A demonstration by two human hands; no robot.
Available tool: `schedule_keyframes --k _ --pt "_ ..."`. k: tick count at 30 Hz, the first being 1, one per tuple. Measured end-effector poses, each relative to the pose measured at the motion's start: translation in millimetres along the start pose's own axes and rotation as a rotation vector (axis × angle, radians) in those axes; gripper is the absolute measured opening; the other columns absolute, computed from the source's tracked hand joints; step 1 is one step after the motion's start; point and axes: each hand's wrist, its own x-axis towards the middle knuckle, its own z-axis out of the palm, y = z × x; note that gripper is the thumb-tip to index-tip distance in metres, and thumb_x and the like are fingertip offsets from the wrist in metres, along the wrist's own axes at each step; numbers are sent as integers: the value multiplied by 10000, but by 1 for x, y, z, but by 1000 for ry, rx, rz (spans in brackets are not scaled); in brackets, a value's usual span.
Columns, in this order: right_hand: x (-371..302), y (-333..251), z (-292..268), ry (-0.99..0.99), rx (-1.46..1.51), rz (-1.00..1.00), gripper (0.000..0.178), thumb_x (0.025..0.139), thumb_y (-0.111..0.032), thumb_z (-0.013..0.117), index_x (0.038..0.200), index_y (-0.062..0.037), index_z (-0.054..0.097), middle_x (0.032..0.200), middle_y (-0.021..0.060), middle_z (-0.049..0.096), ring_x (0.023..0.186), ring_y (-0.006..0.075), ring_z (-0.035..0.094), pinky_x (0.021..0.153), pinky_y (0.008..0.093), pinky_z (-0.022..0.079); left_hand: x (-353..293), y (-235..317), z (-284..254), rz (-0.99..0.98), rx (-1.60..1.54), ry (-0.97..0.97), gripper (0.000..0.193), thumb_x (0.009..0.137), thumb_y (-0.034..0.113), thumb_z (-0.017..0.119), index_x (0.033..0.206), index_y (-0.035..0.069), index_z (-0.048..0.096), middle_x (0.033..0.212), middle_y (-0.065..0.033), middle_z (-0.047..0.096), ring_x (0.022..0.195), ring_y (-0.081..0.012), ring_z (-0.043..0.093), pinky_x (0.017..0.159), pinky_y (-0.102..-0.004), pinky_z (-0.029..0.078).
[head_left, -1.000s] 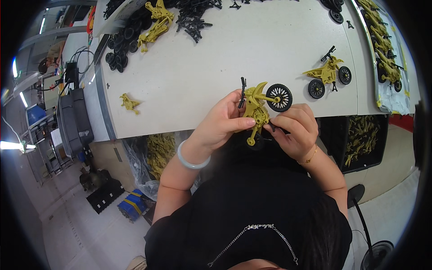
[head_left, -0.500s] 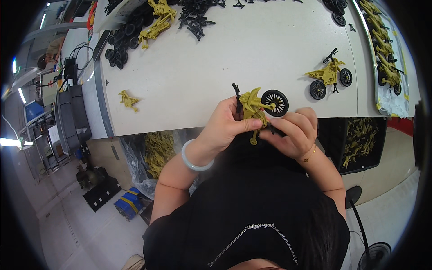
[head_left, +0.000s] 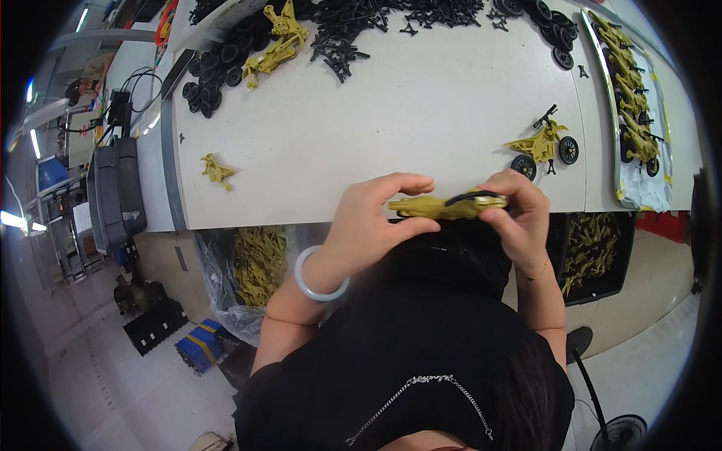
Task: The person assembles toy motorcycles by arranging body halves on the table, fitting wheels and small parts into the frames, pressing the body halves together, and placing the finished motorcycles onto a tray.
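A yellow toy motorcycle (head_left: 430,207) is held edge-on at the table's front edge, a black wheel (head_left: 472,197) showing along its right part. My right hand (head_left: 523,218) pinches that right end between thumb and fingers. Around the opposite end, my left hand (head_left: 368,214) has its thumb and fingers spread apart; the thumb lies close below the toy, and whether it touches I cannot tell. Another toy motorcycle (head_left: 538,144), with black wheels and handlebar, rests on the table at right. A small yellow part (head_left: 218,171) lies at left.
Black wheels (head_left: 207,94), yellow motorcycle bodies (head_left: 274,56) and a heap of small black parts (head_left: 338,49) occupy the table's far side. A tray (head_left: 613,150) of toy motorcycles stands at right. Below the table edge are a bag of yellow parts (head_left: 259,263) and a black bin (head_left: 620,259).
The toy motorcycle has turned from side view to edge-on. My left fingers have spread off it, while my right hand has moved up and right to its wheel end.
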Motion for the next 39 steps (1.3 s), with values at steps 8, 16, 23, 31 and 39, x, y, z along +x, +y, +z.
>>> schedule_keyframes --k 8,16,23,31,39 --pt "-15 0 -19 4 -77 -154 225 725 -81 773 907 -10 661 832 85 650 754 173 598 701 293 465 -4 -7 7 231 -12 11 218 790 20 703 1007 1 692 873 -115 712 766 -186 678 690 -281 516" --pt "-27 -40 -111 416 -168 180 127 822 -45 618 941 -8 645 843 19 643 796 92 589 708 252 489 -3 -1 39 191 -196 33 375 781 143 733 1117 9 632 1088 -158 662 1051 -279 617 919 -352 457" --pt "-42 -34 -338 601 -443 111 246 947 -203 582 1044 16 640 908 -22 635 818 44 541 753 201 427 2 -17 29 149 -51 -145 273 780 106 706 1034 13 668 1008 -148 672 948 -286 634 859 -339 475" --pt "-28 -2 -324 936 -1177 -46 271 847 -214 700 1006 1 659 909 70 676 862 162 621 813 274 460 -6 -24 25 112 75 -39 254 772 93 699 1015 30 666 977 -131 670 899 -283 633 803 -338 488" --pt "17 3 -145 457 -884 -160 239 914 -124 600 1135 -36 624 997 78 656 824 142 575 726 268 450 -5 -38 26 217 240 85 203 791 122 681 975 40 650 874 -88 642 807 -269 594 730 -344 473"
